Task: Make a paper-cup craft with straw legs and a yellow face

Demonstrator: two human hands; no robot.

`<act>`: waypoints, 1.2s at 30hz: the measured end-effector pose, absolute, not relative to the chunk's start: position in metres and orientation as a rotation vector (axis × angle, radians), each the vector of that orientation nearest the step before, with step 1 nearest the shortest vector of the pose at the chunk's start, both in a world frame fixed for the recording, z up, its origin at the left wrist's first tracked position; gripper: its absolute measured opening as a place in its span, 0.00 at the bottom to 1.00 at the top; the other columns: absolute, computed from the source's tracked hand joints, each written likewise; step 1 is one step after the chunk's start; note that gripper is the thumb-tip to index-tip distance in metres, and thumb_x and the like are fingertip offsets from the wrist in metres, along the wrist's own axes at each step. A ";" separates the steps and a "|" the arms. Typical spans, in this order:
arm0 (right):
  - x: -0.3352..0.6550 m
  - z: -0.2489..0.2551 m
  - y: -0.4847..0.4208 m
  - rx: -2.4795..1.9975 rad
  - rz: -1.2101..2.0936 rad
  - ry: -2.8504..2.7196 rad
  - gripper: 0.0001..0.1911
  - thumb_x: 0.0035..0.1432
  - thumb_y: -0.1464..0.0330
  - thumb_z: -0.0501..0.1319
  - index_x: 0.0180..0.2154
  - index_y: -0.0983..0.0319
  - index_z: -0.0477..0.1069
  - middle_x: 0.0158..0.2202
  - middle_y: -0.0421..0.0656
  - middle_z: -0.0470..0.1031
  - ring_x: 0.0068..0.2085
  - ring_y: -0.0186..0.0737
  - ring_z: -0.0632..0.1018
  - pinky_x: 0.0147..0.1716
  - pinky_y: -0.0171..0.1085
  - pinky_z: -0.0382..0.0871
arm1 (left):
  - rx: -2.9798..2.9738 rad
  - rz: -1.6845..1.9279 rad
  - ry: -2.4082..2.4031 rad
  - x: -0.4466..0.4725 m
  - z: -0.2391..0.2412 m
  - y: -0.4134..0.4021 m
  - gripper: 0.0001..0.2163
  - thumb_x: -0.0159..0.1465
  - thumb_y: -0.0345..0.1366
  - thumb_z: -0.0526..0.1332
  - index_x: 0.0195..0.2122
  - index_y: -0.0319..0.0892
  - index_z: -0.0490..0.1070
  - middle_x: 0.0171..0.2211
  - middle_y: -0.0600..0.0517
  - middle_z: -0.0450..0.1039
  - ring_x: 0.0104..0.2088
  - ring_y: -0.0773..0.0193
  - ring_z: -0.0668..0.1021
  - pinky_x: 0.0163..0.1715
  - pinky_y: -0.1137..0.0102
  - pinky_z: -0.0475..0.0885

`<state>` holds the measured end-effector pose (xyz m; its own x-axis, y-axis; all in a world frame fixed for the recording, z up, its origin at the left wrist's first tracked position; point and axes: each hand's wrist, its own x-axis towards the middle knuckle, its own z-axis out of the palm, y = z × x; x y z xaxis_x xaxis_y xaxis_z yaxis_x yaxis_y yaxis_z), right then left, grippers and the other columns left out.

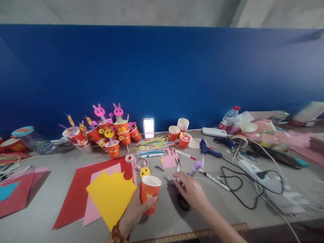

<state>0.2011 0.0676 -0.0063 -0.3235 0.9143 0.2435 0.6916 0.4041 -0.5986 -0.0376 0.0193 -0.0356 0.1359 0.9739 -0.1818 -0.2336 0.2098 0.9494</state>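
My left hand [138, 206] is wrapped round an orange paper cup [150, 195] with a white inside, held upright above the table. Just behind the cup's rim shows a yellow bunny face [145, 171] with eyes and pink-edged ears; how it is fixed is hidden. My right hand [191, 189] is low over the table with thumb and fingers curled on a pair of scissors. The scissors' black handle [183, 203] sticks out below my palm, and their middle is covered. A glue stick with a purple cap [196, 165] is right behind this hand.
Yellow card [111, 195] lies over pink and red sheets [69, 202] at left. Decorated bunny cups [112, 148] stand behind. Further right are pink paper scraps [169, 161], white-topped cups [174, 132], a blue glue gun [210, 150], tangled black cable and a power strip [250, 168].
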 end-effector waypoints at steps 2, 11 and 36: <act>0.209 -0.015 0.063 -1.450 0.475 -2.177 0.12 0.66 0.67 0.52 0.42 0.60 0.74 0.43 0.49 0.80 0.40 0.48 0.80 0.40 0.41 0.73 | 0.959 1.130 1.068 -0.038 -0.039 0.018 0.27 0.54 0.43 0.73 0.52 0.41 0.68 0.41 0.45 0.78 0.38 0.57 0.80 0.40 0.64 0.75; 0.218 -0.033 0.037 -1.414 0.464 -2.262 0.14 0.62 0.75 0.51 0.41 0.59 0.74 0.43 0.50 0.77 0.45 0.50 0.77 0.44 0.45 0.74 | 0.673 1.175 0.709 -0.031 -0.016 0.014 0.19 0.58 0.49 0.66 0.36 0.34 0.76 0.31 0.44 0.76 0.28 0.61 0.77 0.29 0.68 0.72; 0.233 -0.026 0.030 -1.681 0.499 -2.481 0.19 0.50 0.75 0.55 0.44 0.57 0.73 0.45 0.48 0.76 0.39 0.49 0.80 0.36 0.40 0.73 | 0.690 1.442 1.026 -0.044 -0.033 0.016 0.29 0.55 0.47 0.70 0.56 0.47 0.68 0.48 0.45 0.77 0.53 0.49 0.76 0.48 0.62 0.75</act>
<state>0.2331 0.0296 -0.0256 -0.3841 0.9182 -0.0968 0.8843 0.3356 -0.3247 -0.0439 0.0157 -0.0329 -0.1482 0.9780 -0.1466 -0.4588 0.0633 0.8863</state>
